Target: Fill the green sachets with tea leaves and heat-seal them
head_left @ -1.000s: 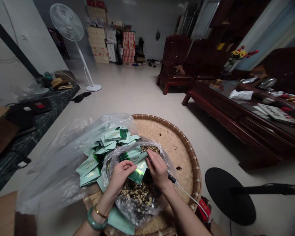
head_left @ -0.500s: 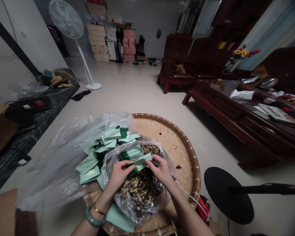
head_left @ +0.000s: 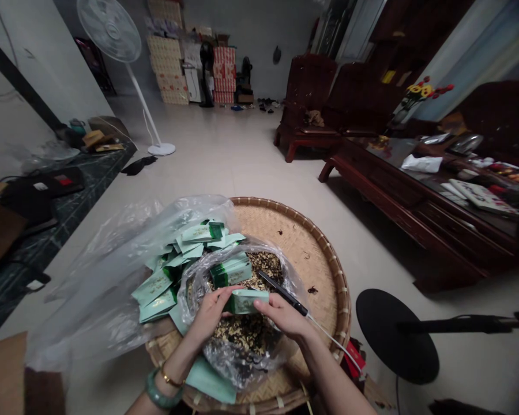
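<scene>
A small pale-green packet (head_left: 251,301) is stretched between my two hands over an open clear plastic bag (head_left: 190,288). My left hand (head_left: 211,311) grips its left end. The thumb of my right hand (head_left: 283,314) presses on its right end. Dried dark and yellowish flakes (head_left: 242,337) fill the bag. Alongside my right hand lies a slim black stick-shaped device (head_left: 283,293) with a white cord; whether my fingers also hold it I cannot tell. Another green packet stack (head_left: 231,270) rests on the flakes. Several similar packets (head_left: 158,288) are heaped to the left.
Everything sits on a round woven bamboo tray (head_left: 328,259). A large clear plastic sheet (head_left: 90,300) spreads over its left side. A black round stand base (head_left: 395,334) is at the right. Beyond are a wooden table (head_left: 389,202) and a white fan (head_left: 160,148).
Both hands have lowered slightly, and the packet between them has turned flatter and more level. More of the black device shows beside my right hand. The view has shifted a little.
</scene>
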A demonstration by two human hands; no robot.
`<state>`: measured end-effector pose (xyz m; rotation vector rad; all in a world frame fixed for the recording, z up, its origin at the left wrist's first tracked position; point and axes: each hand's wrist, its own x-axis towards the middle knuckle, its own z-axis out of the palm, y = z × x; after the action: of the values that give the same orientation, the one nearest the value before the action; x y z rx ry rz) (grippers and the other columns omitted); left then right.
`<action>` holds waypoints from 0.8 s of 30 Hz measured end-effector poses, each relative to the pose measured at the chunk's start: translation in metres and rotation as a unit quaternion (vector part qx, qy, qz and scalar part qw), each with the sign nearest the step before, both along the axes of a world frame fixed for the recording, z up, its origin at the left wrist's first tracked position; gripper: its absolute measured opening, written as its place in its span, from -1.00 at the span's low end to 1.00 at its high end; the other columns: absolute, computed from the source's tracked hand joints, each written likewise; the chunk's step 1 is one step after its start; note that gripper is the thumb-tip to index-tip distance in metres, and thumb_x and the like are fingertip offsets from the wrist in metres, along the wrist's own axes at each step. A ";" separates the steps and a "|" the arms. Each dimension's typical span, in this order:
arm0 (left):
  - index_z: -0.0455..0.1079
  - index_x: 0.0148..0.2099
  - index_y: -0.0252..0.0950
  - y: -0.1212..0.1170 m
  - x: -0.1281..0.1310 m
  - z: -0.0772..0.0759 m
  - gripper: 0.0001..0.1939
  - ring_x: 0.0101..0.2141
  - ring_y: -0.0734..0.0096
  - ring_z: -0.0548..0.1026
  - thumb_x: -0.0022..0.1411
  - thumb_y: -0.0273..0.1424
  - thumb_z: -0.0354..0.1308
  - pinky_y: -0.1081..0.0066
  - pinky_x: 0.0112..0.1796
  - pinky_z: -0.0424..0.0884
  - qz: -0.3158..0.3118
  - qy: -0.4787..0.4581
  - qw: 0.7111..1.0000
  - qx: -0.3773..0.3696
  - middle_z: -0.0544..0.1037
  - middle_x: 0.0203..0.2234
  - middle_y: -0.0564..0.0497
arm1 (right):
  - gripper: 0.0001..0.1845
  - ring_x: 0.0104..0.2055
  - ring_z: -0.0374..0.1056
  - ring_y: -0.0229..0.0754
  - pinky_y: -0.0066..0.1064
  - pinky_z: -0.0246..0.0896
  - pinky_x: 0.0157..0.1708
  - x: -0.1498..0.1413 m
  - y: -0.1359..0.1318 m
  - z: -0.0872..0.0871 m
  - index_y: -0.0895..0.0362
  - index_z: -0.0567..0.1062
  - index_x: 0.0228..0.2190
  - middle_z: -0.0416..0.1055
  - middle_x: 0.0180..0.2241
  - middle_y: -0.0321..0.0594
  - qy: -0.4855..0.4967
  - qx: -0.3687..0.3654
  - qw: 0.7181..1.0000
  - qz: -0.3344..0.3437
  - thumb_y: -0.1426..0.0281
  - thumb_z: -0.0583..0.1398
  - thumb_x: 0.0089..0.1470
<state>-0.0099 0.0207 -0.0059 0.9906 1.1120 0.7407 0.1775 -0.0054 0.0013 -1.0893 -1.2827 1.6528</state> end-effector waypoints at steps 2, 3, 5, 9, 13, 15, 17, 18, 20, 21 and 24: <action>0.55 -0.13 -0.32 0.000 -0.002 -0.003 -0.41 -0.23 0.14 0.55 0.06 0.08 0.12 0.33 -0.37 0.52 -0.026 0.035 0.998 0.038 0.61 -0.23 -0.13 | -0.47 -0.37 0.31 -0.20 -0.35 0.24 -0.21 -0.002 -0.004 -0.004 0.11 0.59 -0.36 0.47 -0.47 -0.29 0.030 -0.024 0.999 -0.005 -0.09 0.20 -0.06; 0.55 -0.14 -0.32 0.001 -0.004 -0.005 -0.42 -0.22 0.13 0.55 0.10 0.07 0.09 0.30 -0.31 0.52 -0.037 0.052 0.996 0.066 0.62 -0.25 -0.13 | -0.46 -0.38 0.30 -0.20 -0.35 0.24 -0.21 -0.002 -0.005 -0.007 0.12 0.59 -0.36 0.47 -0.48 -0.28 0.041 -0.041 0.998 -0.007 -0.10 0.20 -0.06; 0.56 -0.17 -0.32 0.003 -0.009 -0.008 -0.45 -0.18 0.12 0.55 0.17 0.04 0.02 0.21 -0.16 0.48 -0.048 0.086 0.987 0.130 0.63 -0.25 -0.11 | -0.42 -0.42 0.27 -0.21 -0.35 0.23 -0.23 -0.002 -0.006 -0.014 0.14 0.59 -0.39 0.46 -0.49 -0.27 0.057 -0.076 0.996 -0.005 -0.13 0.18 -0.06; 0.46 0.02 -0.29 0.002 -0.020 -0.009 -0.54 -0.10 0.15 0.52 0.27 -0.10 -0.01 0.16 -0.03 0.42 0.000 0.197 0.931 0.306 0.59 -0.12 -0.12 | -0.38 -0.34 0.30 -0.16 -0.27 0.17 -0.11 0.001 -0.003 -0.020 0.14 0.58 -0.35 0.50 -0.41 -0.22 0.100 -0.110 0.989 -0.002 -0.16 0.16 -0.07; 0.18 0.25 -0.24 -0.008 -0.018 -0.002 -0.37 0.09 0.04 0.33 0.16 -0.26 0.22 0.02 0.06 0.29 -0.113 0.318 0.775 0.534 0.40 0.12 -0.18 | -0.44 -0.20 0.31 -0.10 -0.20 0.03 0.04 -0.002 -0.004 -0.021 0.10 0.56 -0.26 0.51 -0.33 -0.22 0.139 -0.108 0.984 -0.015 -0.11 0.20 -0.05; 0.13 0.28 -0.22 -0.012 -0.013 -0.001 -0.39 0.09 0.04 0.30 0.20 -0.40 0.17 0.00 0.04 0.29 -0.179 0.358 0.717 0.571 0.36 0.15 -0.17 | -0.46 -0.20 0.29 -0.12 -0.21 0.00 0.04 -0.006 -0.007 -0.023 0.12 0.56 -0.28 0.50 -0.33 -0.23 0.152 -0.112 0.982 -0.025 -0.08 0.23 -0.07; 0.14 0.26 -0.25 -0.013 -0.008 -0.004 -0.42 0.03 0.07 0.34 0.21 -0.51 0.11 0.04 -0.01 0.34 -0.201 0.377 0.700 0.573 0.39 0.11 -0.16 | -0.46 -0.25 0.27 -0.16 -0.25 0.02 -0.02 -0.009 -0.011 -0.025 0.15 0.57 -0.34 0.49 -0.37 -0.23 0.162 -0.133 0.977 -0.033 -0.07 0.27 -0.12; 0.16 0.25 -0.27 -0.014 -0.007 -0.006 -0.44 0.00 0.09 0.35 0.20 -0.53 0.10 0.05 -0.03 0.36 -0.204 0.378 0.701 0.569 0.42 0.08 -0.16 | -0.46 -0.29 0.25 -0.18 -0.27 0.03 -0.06 -0.010 -0.013 -0.026 0.17 0.57 -0.37 0.48 -0.40 -0.24 0.168 -0.146 0.974 -0.037 -0.06 0.29 -0.14; 0.19 0.21 -0.29 -0.014 -0.006 -0.010 -0.46 -0.03 0.11 0.36 0.18 -0.55 0.11 0.07 -0.03 0.38 -0.205 0.374 0.708 0.563 0.45 0.03 -0.15 | -0.49 -0.33 0.23 -0.20 -0.31 0.05 -0.14 -0.011 -0.016 -0.026 0.20 0.56 -0.42 0.46 -0.44 -0.24 0.186 -0.166 0.967 -0.051 -0.02 0.33 -0.18; 0.20 0.20 -0.29 -0.015 -0.007 -0.013 -0.46 -0.02 0.11 0.35 0.16 -0.56 0.12 0.08 -0.03 0.38 -0.202 0.372 0.712 0.561 0.45 0.02 -0.15 | -0.51 -0.33 0.23 -0.20 -0.33 0.05 -0.17 -0.011 -0.017 -0.024 0.20 0.56 -0.42 0.46 -0.44 -0.24 0.198 -0.171 0.964 -0.058 0.00 0.34 -0.18; 0.18 0.21 -0.28 -0.017 -0.007 -0.016 -0.43 0.00 0.11 0.34 0.15 -0.57 0.11 0.07 0.00 0.37 -0.188 0.369 0.721 0.555 0.44 0.02 -0.14 | -0.56 -0.34 0.24 -0.20 -0.37 0.06 -0.26 -0.012 -0.020 -0.019 0.19 0.54 -0.42 0.44 -0.44 -0.23 0.232 -0.166 0.956 -0.067 0.05 0.35 -0.17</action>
<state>-0.0169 0.0035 -0.0224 2.6451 0.9914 0.6515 0.1658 -0.0252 -0.0172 -0.8768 -0.6318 1.9149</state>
